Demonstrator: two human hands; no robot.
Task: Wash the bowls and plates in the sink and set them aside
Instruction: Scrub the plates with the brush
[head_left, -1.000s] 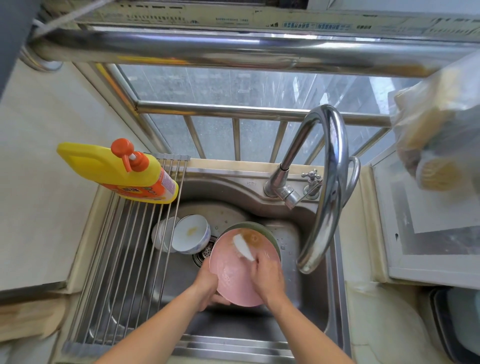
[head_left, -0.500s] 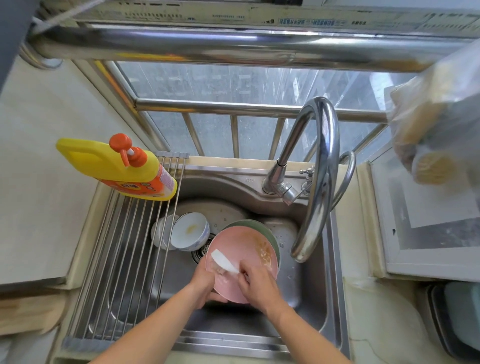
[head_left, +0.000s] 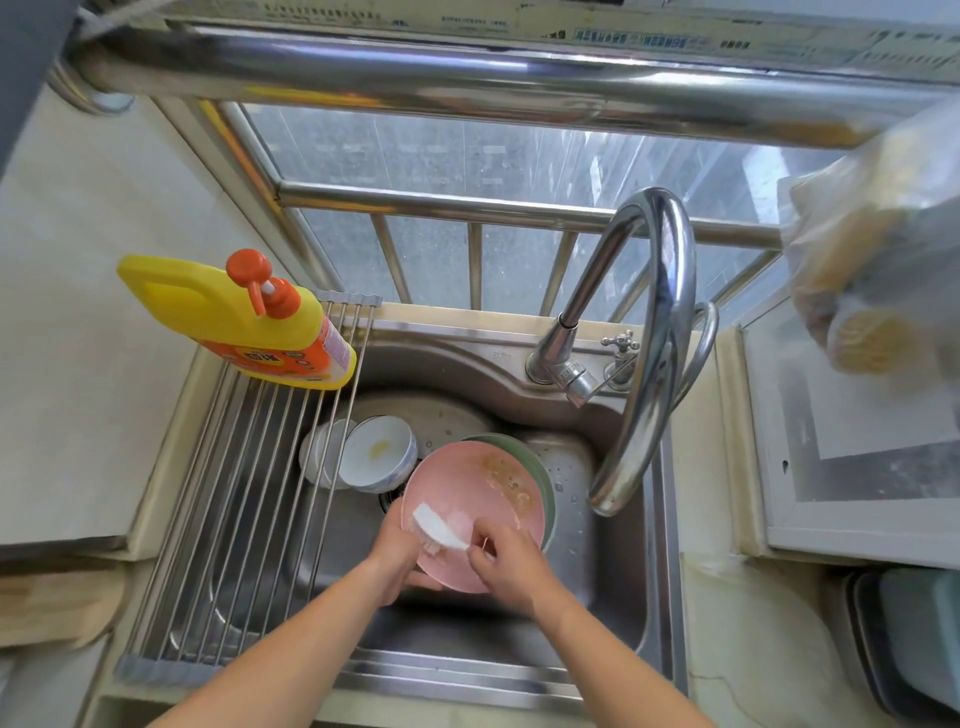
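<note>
A pink plate (head_left: 480, 499) with brown food smears near its far rim is tilted over the steel sink (head_left: 571, 467). My left hand (head_left: 397, 553) grips the plate's near left edge. My right hand (head_left: 511, 564) holds a white brush (head_left: 439, 527) against the plate's lower left part. Behind the pink plate a green plate (head_left: 535, 467) shows only its rim. To the left in the sink lie a white bowl with a blue rim (head_left: 376, 460) and another white bowl (head_left: 322, 457) partly under the rack.
A roll-up steel rack (head_left: 234, 519) covers the sink's left part, with a yellow detergent bottle (head_left: 244, 325) at its far end. The curved faucet (head_left: 644, 353) hangs over the sink's right side. A plastic bag (head_left: 878, 270) hangs at upper right.
My right hand has drawn the brush from the plate's upper middle down to its lower left, toward my left hand. The plate stays held in my left hand.
</note>
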